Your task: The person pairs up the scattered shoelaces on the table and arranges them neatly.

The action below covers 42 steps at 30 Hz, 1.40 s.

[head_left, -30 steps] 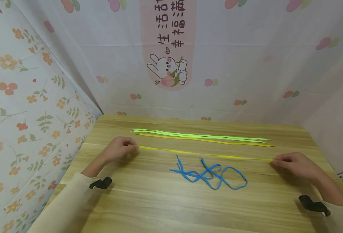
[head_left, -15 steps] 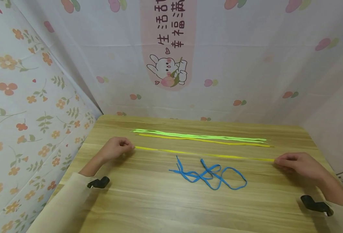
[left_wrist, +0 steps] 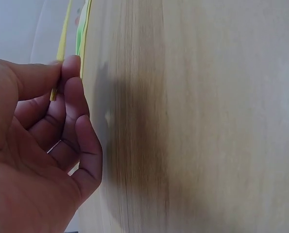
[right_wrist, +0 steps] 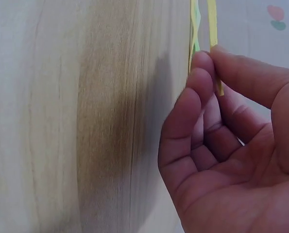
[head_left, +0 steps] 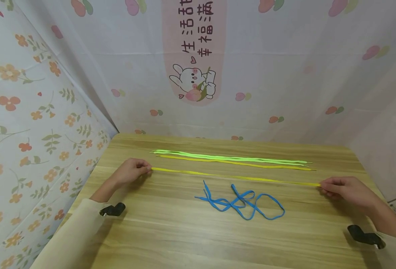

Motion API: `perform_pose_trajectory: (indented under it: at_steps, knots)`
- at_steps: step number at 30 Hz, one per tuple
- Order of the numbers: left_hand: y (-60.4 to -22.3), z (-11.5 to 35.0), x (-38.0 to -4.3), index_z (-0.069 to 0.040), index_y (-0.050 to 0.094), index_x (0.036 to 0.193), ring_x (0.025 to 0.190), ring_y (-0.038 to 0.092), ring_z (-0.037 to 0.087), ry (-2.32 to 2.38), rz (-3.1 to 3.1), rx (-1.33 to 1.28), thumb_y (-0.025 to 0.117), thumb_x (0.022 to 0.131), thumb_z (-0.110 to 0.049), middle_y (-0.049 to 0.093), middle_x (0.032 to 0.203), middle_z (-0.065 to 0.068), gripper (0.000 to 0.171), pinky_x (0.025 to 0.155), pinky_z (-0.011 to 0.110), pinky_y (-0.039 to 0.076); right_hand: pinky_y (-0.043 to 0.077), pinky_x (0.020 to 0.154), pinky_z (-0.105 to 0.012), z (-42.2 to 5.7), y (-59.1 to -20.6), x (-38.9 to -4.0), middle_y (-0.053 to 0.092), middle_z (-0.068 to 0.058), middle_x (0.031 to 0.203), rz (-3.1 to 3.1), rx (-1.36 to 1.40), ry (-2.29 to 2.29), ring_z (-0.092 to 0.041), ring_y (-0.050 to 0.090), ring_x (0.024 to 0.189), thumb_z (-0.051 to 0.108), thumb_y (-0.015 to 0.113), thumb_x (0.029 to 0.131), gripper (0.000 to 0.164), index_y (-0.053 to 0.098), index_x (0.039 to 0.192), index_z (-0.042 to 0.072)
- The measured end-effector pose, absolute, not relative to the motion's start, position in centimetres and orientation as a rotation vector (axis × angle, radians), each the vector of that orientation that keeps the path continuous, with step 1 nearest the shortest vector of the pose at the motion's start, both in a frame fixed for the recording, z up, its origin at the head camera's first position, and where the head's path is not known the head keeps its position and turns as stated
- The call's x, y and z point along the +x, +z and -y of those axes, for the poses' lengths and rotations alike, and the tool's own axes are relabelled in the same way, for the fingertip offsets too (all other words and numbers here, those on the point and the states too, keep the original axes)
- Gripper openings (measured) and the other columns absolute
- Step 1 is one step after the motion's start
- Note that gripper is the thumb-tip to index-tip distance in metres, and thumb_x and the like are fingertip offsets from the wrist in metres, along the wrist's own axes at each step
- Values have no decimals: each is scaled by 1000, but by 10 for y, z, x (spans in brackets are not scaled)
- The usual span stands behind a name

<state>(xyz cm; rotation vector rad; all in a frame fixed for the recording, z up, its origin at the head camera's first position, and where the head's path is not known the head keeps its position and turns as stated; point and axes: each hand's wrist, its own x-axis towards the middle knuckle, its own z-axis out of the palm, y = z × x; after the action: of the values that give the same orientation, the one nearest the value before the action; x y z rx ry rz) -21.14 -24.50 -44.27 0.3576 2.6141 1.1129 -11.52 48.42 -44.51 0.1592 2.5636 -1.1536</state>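
A yellow shoelace (head_left: 234,177) stretches nearly straight between the two hands, off the tabletop. Its left end is pinched between thumb and forefinger of the left hand (head_left: 132,172), and a short tip pokes out below them in the left wrist view. The right hand (head_left: 347,190) pinches the other end the same way; a yellow tip (right_wrist: 220,90) shows under the thumb in the right wrist view. Behind it lie a second yellow shoelace (head_left: 271,166) and neon green shoelaces (head_left: 198,154), side by side. In front, a blue shoelace (head_left: 248,203) lies in loose loops.
Everything lies on a wood-grain table (head_left: 191,239). A printed white curtain (head_left: 278,74) hangs behind its back edge, and a flowered one (head_left: 33,123) at the left. Each sleeve cuff carries a small black device (head_left: 365,237).
The hands have drawn slightly apart, left hand leftward and right hand rightward, with the yellow shoelace between them pulled straighter. The other laces lie as before.
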Motion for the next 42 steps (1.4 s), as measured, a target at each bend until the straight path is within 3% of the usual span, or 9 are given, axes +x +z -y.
perform_pose_trajectory:
  at_steps: [6,11,14,19,27,36,42]
  knots:
    - [-443,248,-213,-2,81,107,87,59,21,1138,-2601,307,67,111,-18,76,101,7,21,76,35,51,55,73,-28,-487,-446,-116,73,0,100,-2634,204,-1109,-7,61,84,29,63,115,47,70,126,-16]
    - [-444,249,-217,0,79,111,84,57,21,1161,-2589,276,63,112,-15,74,98,8,22,70,31,49,55,74,-24,-492,-449,-118,74,13,99,-2617,237,-1210,1,63,86,26,59,116,45,70,125,-18]
    - [-443,249,-219,1,78,112,85,57,21,1174,-2591,273,61,114,-15,74,101,9,24,71,31,50,54,75,-21,-495,-452,-119,74,18,98,-2559,224,-1335,4,63,87,20,55,117,37,74,118,-12]
    - [-440,246,-222,4,74,120,94,60,20,1256,-2546,237,61,114,-18,76,110,12,27,78,31,51,57,76,-20,-498,-456,-120,78,8,97,-2353,135,-1684,-2,69,89,8,53,117,31,81,107,5]
    - [-441,244,-227,13,68,132,113,72,14,1527,-2349,73,59,115,-17,73,130,18,36,96,27,57,62,80,-24,-500,-459,-125,83,-4,104,-1941,111,-2077,-11,79,96,-6,48,115,39,85,108,7]
    - [-445,240,-232,15,72,125,103,74,10,1637,-2302,14,66,110,-10,76,123,15,30,93,27,59,63,79,-25,-495,-457,-130,83,-7,100,-1911,184,-2110,-13,80,93,-9,48,113,40,85,104,5]
    - [-444,235,-234,10,76,121,99,72,8,1566,-2356,-25,71,107,-14,81,111,6,28,88,25,57,62,77,-24,-488,-456,-135,82,-2,95,-2000,281,-2043,-10,78,88,-7,58,110,34,84,98,9]
